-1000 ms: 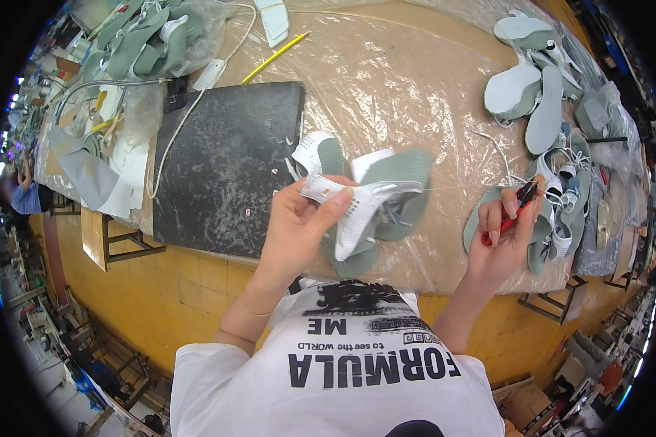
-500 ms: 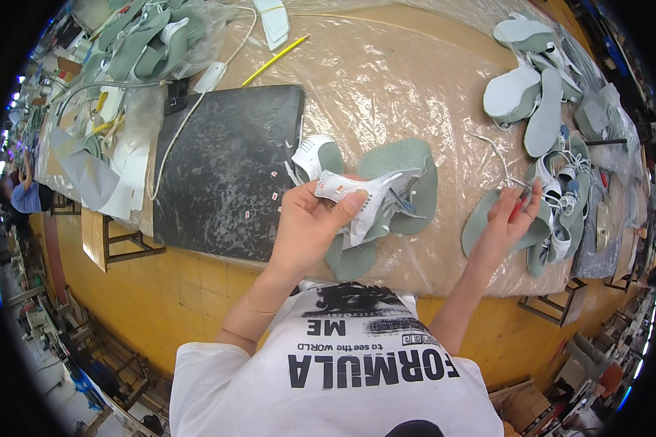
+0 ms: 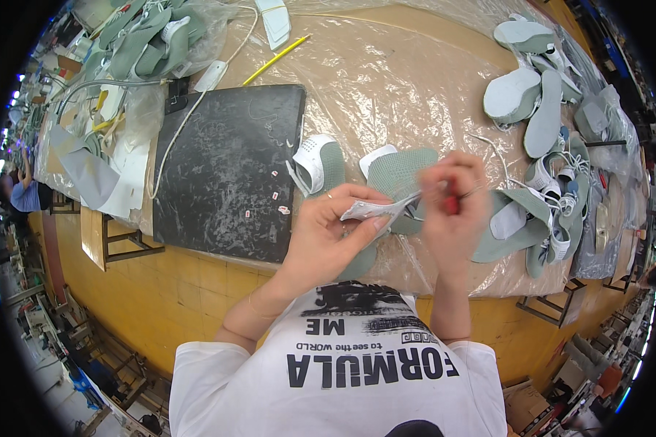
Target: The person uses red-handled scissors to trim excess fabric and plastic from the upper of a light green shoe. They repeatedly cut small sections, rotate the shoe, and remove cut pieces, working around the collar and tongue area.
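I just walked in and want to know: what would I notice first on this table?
First, the two hands in the middle: the left hand pinches a pale shoe piece while the blurred right hand holds something red. To their left lies a big scuffed black mat, and at the right edge sits a heap of grey-green shoe parts.
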The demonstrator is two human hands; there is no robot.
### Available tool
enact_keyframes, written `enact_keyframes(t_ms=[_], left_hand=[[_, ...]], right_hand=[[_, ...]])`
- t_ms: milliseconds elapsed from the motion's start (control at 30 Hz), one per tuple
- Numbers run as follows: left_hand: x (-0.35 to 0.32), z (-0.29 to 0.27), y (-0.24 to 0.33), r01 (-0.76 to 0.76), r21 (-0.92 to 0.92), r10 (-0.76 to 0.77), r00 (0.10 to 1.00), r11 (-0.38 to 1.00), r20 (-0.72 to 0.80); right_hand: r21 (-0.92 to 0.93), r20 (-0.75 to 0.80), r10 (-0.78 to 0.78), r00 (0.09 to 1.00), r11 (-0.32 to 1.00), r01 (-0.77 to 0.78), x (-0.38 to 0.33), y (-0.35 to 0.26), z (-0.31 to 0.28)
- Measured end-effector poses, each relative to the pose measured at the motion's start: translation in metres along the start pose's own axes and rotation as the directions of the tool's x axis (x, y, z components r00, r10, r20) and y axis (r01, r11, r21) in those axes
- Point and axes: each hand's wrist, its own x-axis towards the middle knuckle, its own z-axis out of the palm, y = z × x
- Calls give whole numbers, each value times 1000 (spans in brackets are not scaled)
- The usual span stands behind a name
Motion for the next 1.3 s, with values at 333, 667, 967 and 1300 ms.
enact_keyframes(t_ms=[333,667,967,1300], left_hand=[[5,1,-3,-100,86,94,993,991,77],[2,-1,6,52,-12,-52,998,999,-26],[-1,-38,4,264,-310,-246,964,913,96],[-3,-42,47,-60,584,-18,992,810,126]], right_hand=[[-85,328,-250,911,953,292,-3,-10,2],[297,-238,248,939,939,-173,19,15,-17],[278,186,24,982,958,-76,-17,33,9],[52,494,-311,812,943,329,-4,18,14]])
